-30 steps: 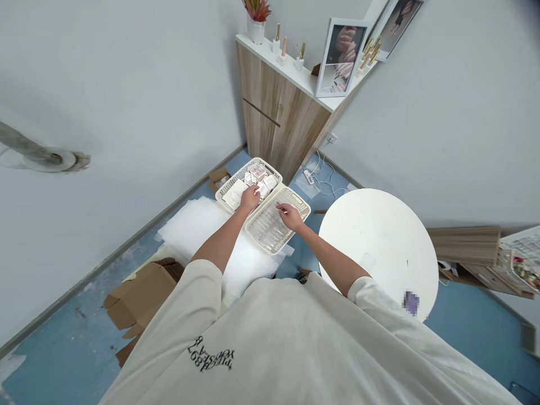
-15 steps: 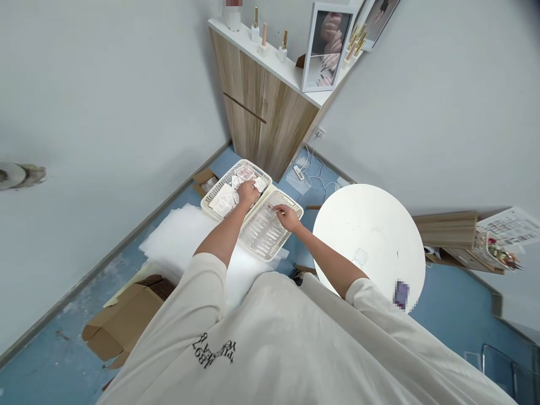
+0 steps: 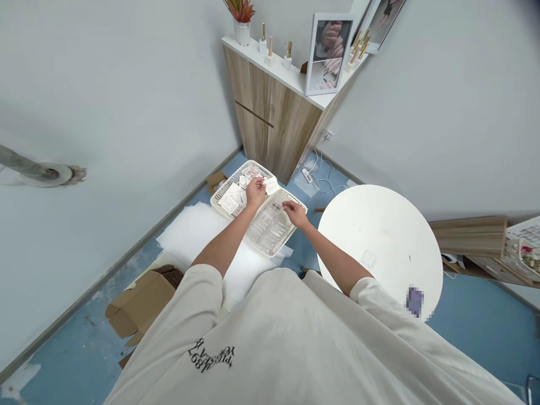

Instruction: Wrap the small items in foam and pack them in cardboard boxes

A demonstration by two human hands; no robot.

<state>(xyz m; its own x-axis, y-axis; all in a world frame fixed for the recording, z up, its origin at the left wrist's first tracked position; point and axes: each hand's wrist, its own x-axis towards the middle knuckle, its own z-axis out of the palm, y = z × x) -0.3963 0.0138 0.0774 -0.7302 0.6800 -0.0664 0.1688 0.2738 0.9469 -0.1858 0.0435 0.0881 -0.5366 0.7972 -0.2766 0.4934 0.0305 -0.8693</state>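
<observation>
My left hand [image 3: 255, 193] is closed on a white printed card [image 3: 270, 186], raised over the left white basket [image 3: 219, 198]. More white cards and paper packets [image 3: 233, 198] lie in that basket, some with pinkish print. My right hand [image 3: 295, 214] hovers at the far end of the right white basket [image 3: 276, 254], fingers bent and pinched together. Whatever its fingertips hold is too small to make out. Rows of clear plastic pieces [image 3: 266, 229] fill the right basket beneath it.
White foam sheets [image 3: 185, 228] lie under and left of the baskets. A round white table [image 3: 379, 225] stands to the right, a wood-grain cabinet [image 3: 282, 107] ahead. On the floor are cardboard [image 3: 141, 301] at left and a power strip with cables [image 3: 307, 175].
My left hand has come up from the pile with a white card showing between its fingers. My right hand has stayed over the clear pieces. The view has shifted slightly.
</observation>
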